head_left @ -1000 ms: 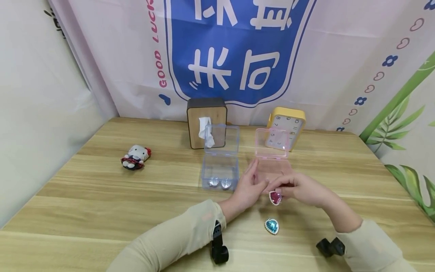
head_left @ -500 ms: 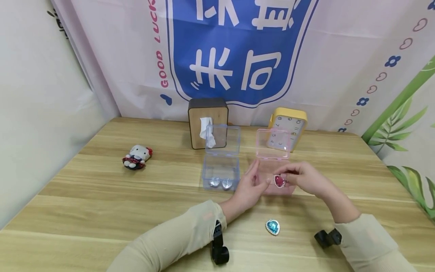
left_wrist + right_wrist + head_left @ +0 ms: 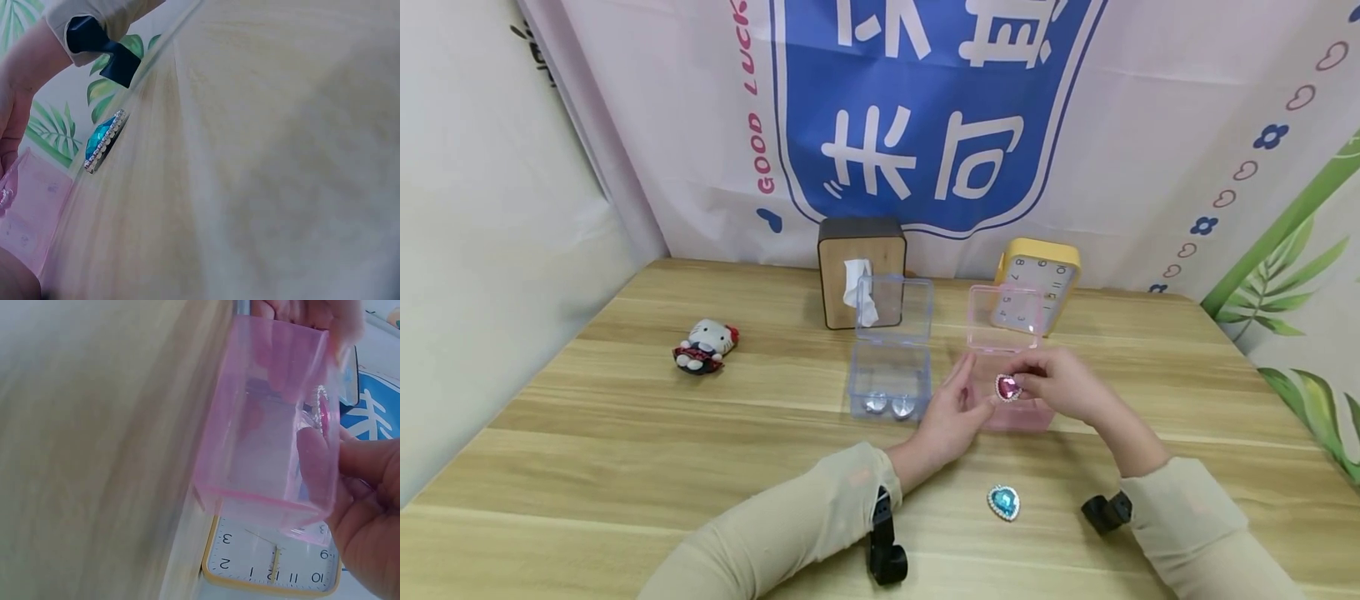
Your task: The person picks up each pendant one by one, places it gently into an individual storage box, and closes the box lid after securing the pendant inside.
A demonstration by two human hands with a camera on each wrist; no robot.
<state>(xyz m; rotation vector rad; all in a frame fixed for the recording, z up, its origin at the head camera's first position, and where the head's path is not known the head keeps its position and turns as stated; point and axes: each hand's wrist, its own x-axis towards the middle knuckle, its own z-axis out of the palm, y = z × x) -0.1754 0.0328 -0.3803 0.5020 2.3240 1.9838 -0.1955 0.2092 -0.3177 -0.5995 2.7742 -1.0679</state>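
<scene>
My right hand [image 3: 1060,385] pinches a pinkish-red heart-shaped gem [image 3: 1008,387] rimmed with small clear stones. It holds the gem over the pink see-through plastic box [image 3: 1018,417], whose lid [image 3: 1004,318] stands raised at the back. At the box's left side is my left hand [image 3: 951,417], fingers along the wall and thumb at the front rim. The right wrist view shows the pink box [image 3: 262,444] from its front, with the gem [image 3: 323,409] partly behind the plastic. A blue heart-shaped gem [image 3: 1003,502] lies on the table in front.
Left of the pink box stands a lidded blue clear box [image 3: 891,367], lid up, with two round silvery pieces [image 3: 889,406] inside. Behind are a wood-faced tissue box [image 3: 861,275] and a yellow clock [image 3: 1041,275]. A small white cat doll [image 3: 706,346] lies on the left.
My right hand has carried the red gem from in front of the pink box up over it, then slightly left. My left hand stays at the box's side.
</scene>
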